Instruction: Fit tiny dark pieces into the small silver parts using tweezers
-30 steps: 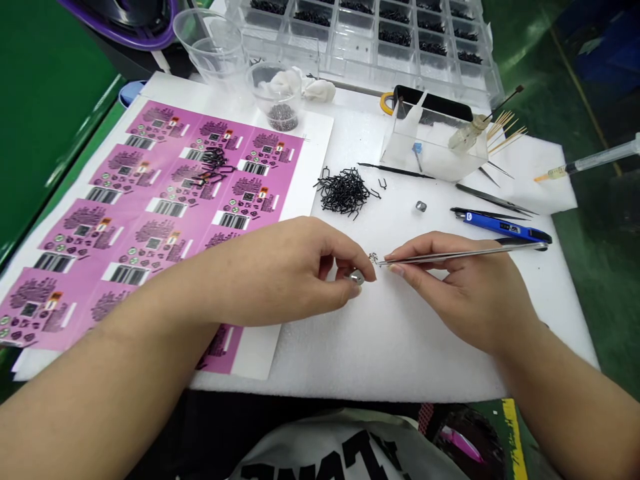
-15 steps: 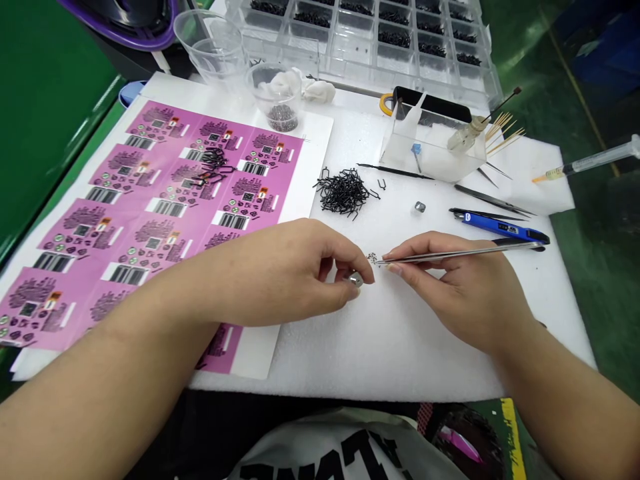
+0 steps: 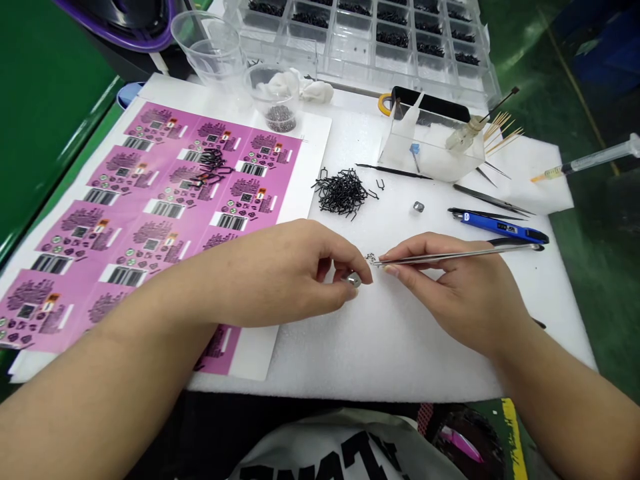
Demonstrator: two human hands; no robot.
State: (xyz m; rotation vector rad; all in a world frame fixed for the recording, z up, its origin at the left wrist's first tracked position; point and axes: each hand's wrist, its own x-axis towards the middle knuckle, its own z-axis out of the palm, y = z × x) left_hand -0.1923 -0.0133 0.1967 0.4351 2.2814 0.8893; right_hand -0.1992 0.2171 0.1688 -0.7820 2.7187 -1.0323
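Observation:
My left hand (image 3: 290, 270) pinches a small silver metal part (image 3: 354, 280) between thumb and fingertips, low over the white foam pad (image 3: 390, 340). My right hand (image 3: 460, 287) grips long silver tweezers (image 3: 460, 254) whose tips point left, at a little cluster of tiny dark pieces (image 3: 370, 257) lying on the pad just right of the silver part. Behind the hands sits a heap of black wire clips (image 3: 343, 190). A second small silver part (image 3: 419, 207) lies alone further back.
A pink label sheet (image 3: 150, 213) with a few black clips on it covers the left. At the back stand clear cups (image 3: 280, 97), a compartment box (image 3: 380, 33) and a clear tray (image 3: 433, 143). A blue knife (image 3: 500, 227), spare tweezers (image 3: 493, 200) and a syringe (image 3: 585, 160) lie at the right.
Both hands have stayed almost in place; the tweezer tips have crept slightly left toward the tiny pieces. The view has shifted down a little.

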